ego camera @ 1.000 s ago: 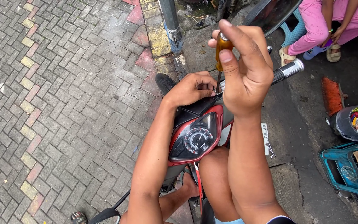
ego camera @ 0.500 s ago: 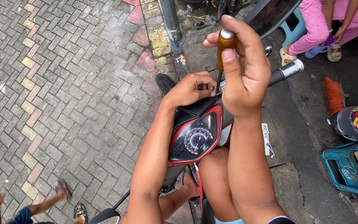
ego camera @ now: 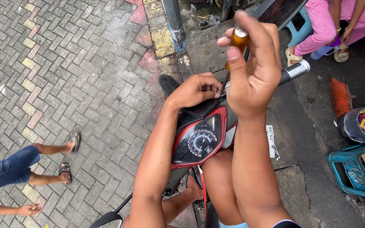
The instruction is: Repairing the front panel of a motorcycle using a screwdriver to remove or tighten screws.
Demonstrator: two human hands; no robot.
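Compared with half a second back, a passer-by in sandals [ego camera: 66, 145] has walked further in at the left; both hands look unmoved. Right hand [ego camera: 254, 71] fingers grip the amber-handled screwdriver [ego camera: 234, 46], near upright, tip down at the red scooter's handlebar cover [ego camera: 203, 110]. Left hand [ego camera: 195, 89] fingers pinch around that tip.

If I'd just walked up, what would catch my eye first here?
Probably the right hand, raised at top centre, gripping an amber-handled screwdriver whose shaft points down to the motorbike's handlebar area. Beside the tip, the left hand rests on the cover above the red-rimmed speedometer. At the left edge, a person in blue shorts crosses the paving.
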